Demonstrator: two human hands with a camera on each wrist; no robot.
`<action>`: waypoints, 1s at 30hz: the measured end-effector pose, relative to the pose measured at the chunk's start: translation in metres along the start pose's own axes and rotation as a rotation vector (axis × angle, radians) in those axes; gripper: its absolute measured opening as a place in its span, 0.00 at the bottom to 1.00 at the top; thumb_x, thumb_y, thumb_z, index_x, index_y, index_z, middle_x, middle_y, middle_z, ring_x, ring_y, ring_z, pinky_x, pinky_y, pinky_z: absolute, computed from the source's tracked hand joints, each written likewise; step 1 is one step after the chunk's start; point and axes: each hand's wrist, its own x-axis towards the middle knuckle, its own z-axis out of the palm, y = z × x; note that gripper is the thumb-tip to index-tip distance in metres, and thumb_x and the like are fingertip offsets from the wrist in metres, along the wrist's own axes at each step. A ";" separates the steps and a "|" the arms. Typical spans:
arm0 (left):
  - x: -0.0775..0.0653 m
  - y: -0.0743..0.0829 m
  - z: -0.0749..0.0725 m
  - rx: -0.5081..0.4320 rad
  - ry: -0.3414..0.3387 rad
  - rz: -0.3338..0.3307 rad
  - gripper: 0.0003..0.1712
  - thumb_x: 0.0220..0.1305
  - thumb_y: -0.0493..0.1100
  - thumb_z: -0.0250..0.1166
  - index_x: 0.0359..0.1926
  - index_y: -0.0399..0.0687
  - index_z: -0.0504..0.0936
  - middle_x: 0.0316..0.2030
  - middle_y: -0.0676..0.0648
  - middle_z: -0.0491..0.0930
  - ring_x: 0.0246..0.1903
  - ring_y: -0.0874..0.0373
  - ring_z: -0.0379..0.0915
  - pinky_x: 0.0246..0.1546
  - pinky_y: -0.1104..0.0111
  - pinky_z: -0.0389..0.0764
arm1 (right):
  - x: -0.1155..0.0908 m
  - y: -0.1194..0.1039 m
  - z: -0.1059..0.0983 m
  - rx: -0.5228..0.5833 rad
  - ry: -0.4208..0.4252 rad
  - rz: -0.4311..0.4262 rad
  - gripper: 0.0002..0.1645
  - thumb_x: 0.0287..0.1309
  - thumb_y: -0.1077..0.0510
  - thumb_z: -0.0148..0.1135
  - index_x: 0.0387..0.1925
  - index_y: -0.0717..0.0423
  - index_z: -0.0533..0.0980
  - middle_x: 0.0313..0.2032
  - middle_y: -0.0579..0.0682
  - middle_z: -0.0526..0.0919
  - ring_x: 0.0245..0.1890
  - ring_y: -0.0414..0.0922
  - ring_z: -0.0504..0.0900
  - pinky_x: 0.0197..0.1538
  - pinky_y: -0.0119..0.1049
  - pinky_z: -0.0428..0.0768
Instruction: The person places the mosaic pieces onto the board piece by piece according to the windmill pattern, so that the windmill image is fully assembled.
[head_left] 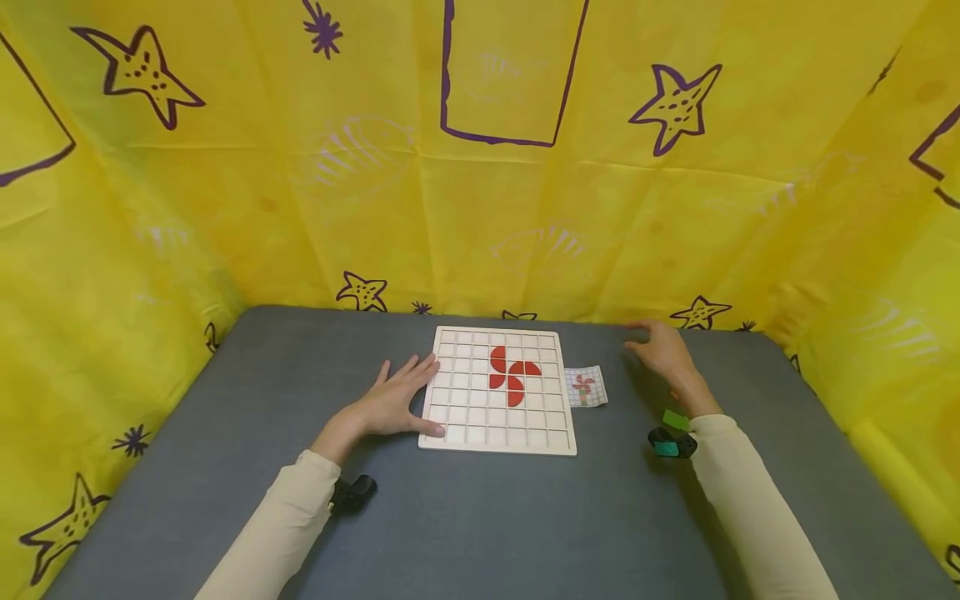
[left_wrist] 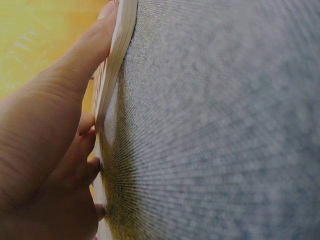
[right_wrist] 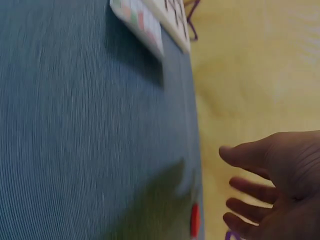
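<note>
A white square grid board (head_left: 480,442) lies on the table with several red rounded pieces (head_left: 516,392) set in its cells like a pinwheel. My left hand (head_left: 393,404) rests at the board's left edge, fingers spread and thumb on the near corner; the left wrist view shows the thumb (left_wrist: 82,60) along the rim. To the right of the board, my right hand (head_left: 663,354) hovers over the table with fingers slightly bent and nothing in them. A red piece (right_wrist: 195,220) lies on the table below it. A green piece (head_left: 675,419) shows beside the right wrist.
A small paper card (head_left: 596,392) printed with a red and green pattern sits against the board's right side, its edge lifted. The grey table (head_left: 480,525) ends at a yellow cloth (head_left: 480,225) behind and on both sides. Dark wrist cameras (head_left: 672,443) hang under both wrists.
</note>
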 end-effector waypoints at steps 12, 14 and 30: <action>-0.001 0.003 -0.001 -0.005 0.001 0.005 0.68 0.46 0.73 0.70 0.77 0.45 0.49 0.77 0.45 0.44 0.76 0.42 0.33 0.68 0.37 0.28 | 0.002 0.037 -0.007 -0.119 -0.118 -0.047 0.24 0.65 0.64 0.58 0.58 0.75 0.71 0.56 0.74 0.73 0.56 0.70 0.71 0.57 0.63 0.70; -0.001 0.003 -0.001 -0.007 -0.001 0.003 0.68 0.46 0.72 0.70 0.77 0.46 0.49 0.77 0.45 0.44 0.76 0.42 0.33 0.68 0.37 0.28 | 0.002 0.039 -0.006 -0.137 -0.109 -0.062 0.22 0.64 0.66 0.58 0.56 0.76 0.73 0.55 0.74 0.75 0.55 0.70 0.72 0.56 0.62 0.72; 0.001 0.001 0.001 -0.002 -0.001 0.007 0.68 0.46 0.73 0.70 0.77 0.46 0.48 0.77 0.45 0.44 0.76 0.42 0.33 0.68 0.38 0.27 | -0.004 0.039 -0.014 -0.044 -0.067 0.030 0.19 0.59 0.66 0.64 0.50 0.75 0.78 0.45 0.71 0.82 0.47 0.67 0.78 0.48 0.58 0.78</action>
